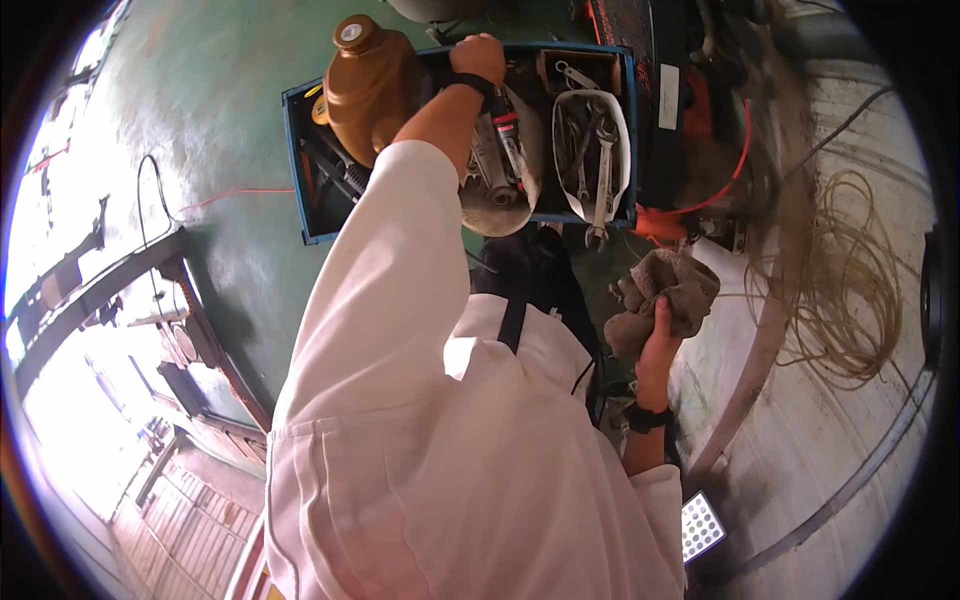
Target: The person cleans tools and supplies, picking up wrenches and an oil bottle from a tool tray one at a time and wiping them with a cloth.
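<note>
My left hand [478, 60] reaches across a blue-rimmed tool tray [292, 165] and is closed at its far edge. Its fingers curl away from me, so what they grip is hidden. Under and beside that forearm, a cut-open container [530, 190] holds wrenches [487, 165] and a red-and-black tube [507, 135]. A brown plastic jug [368, 85] stands in the tray's left part. Off the tray's near right corner, my right hand [660, 345] is wrapped round a crumpled brown rag [665, 290], thumb on top.
A white cut-open container [622, 150] at the tray's right holds several wrenches, one [603, 180] sticking out over the near rim. Dark machinery with a red cable [735, 180] stands to the right. Coiled tubing [840, 290] hangs farther right. A lit lamp [702, 525] is low at right.
</note>
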Action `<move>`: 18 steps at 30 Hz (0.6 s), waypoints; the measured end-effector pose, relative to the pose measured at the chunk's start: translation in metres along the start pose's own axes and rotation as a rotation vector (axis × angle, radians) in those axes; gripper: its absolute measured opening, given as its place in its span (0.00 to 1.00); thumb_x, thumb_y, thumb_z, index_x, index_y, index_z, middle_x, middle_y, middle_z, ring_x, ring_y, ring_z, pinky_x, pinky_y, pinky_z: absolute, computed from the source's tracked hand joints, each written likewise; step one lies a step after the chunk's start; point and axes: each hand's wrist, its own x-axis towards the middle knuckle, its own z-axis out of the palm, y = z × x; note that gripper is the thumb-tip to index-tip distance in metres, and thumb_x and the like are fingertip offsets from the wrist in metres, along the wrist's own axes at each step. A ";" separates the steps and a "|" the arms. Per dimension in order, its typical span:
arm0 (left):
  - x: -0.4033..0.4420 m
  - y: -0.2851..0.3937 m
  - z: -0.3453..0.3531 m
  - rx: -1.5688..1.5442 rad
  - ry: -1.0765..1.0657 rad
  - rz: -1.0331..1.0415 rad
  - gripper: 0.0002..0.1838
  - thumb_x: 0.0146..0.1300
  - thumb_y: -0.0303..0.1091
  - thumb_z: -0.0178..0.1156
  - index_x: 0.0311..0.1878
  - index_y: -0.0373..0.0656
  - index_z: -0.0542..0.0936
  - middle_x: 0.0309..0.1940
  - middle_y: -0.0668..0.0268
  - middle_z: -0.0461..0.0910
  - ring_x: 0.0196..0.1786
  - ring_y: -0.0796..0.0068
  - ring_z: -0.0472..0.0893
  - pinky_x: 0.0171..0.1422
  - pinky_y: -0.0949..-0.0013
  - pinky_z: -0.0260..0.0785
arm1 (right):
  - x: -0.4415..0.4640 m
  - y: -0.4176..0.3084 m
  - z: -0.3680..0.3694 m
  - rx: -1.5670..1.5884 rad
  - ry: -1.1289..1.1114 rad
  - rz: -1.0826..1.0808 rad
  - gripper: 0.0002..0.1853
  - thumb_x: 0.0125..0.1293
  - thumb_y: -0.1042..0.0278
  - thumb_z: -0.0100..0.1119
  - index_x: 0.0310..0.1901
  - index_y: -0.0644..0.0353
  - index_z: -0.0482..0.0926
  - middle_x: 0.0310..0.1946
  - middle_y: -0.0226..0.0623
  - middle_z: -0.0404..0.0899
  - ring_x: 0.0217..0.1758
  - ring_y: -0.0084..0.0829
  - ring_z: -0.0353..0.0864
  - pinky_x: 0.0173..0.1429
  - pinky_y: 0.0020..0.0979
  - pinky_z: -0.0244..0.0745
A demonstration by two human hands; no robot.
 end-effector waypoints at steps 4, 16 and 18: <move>0.006 -0.002 0.001 0.059 0.092 0.114 0.26 0.58 0.55 0.56 0.44 0.39 0.78 0.42 0.52 0.80 0.44 0.51 0.81 0.46 0.51 0.74 | -0.017 0.007 -0.001 -0.036 0.067 0.020 0.27 0.64 0.64 0.59 0.62 0.64 0.65 0.60 0.35 0.67 0.60 0.29 0.67 0.64 0.30 0.62; -0.189 0.074 -0.249 -2.165 -0.261 0.875 0.24 0.71 0.48 0.45 0.58 0.37 0.69 0.53 0.54 0.75 0.52 0.59 0.78 0.58 0.61 0.70 | -0.004 -0.015 0.032 0.003 0.041 0.040 0.24 0.64 0.66 0.58 0.60 0.65 0.67 0.58 0.34 0.69 0.58 0.26 0.68 0.62 0.28 0.63; -0.213 0.075 -0.249 -2.214 -0.315 0.884 0.24 0.71 0.48 0.45 0.57 0.37 0.69 0.53 0.54 0.75 0.52 0.59 0.78 0.58 0.62 0.70 | -0.005 -0.024 0.040 -0.066 0.006 0.036 0.24 0.64 0.65 0.59 0.59 0.65 0.67 0.57 0.34 0.69 0.58 0.27 0.68 0.62 0.29 0.63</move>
